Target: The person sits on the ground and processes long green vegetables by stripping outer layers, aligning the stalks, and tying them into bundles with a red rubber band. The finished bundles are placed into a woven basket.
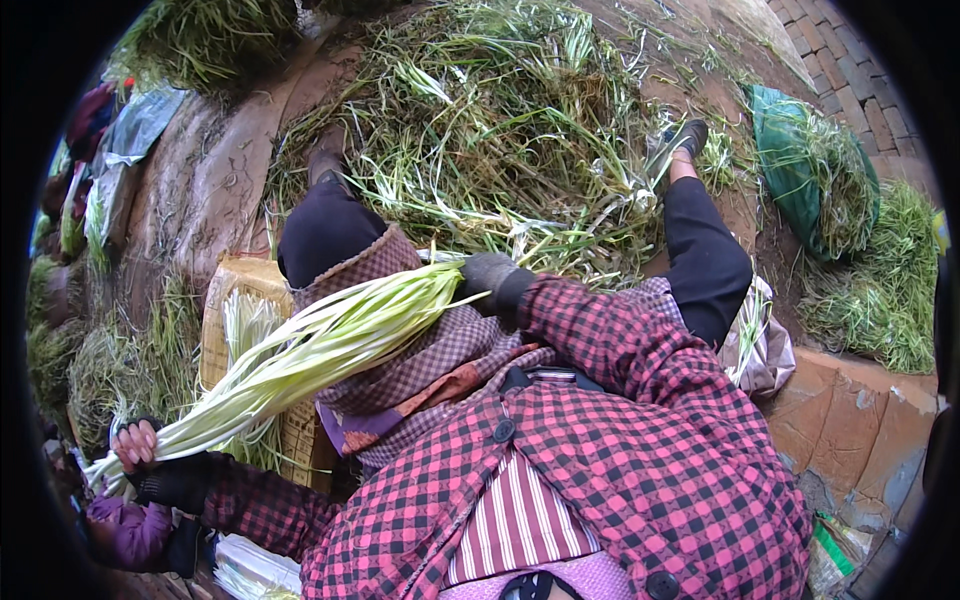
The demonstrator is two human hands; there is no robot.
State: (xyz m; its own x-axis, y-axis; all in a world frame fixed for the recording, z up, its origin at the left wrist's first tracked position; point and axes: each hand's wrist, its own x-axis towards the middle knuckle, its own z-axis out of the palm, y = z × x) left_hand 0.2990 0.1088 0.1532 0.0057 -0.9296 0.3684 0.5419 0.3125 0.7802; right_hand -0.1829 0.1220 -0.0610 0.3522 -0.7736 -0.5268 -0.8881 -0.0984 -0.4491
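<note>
A long bundle of pale green chive-like stalks with white lower ends (330,330) lies slantwise across my lap. My left hand (139,450), in a dark fingerless glove, is closed around the white stem end at the far left. At the leafy end, my right hand (486,279), in a dark grey glove, grips the leaf tips; its fingers are partly hidden. Beneath the bundle is a checked cloth (457,349) over my lap. A cardboard box (244,274) stands beside my left leg, with another bunch of white stalks (251,322) against it.
A wide heap of loose leaves and trimmings (495,135) covers the ground between my legs. To the right are a green sack of greens (776,157), a green pile (874,300) and flattened cardboard (840,420). A person's purple sleeve (135,529) shows at lower left.
</note>
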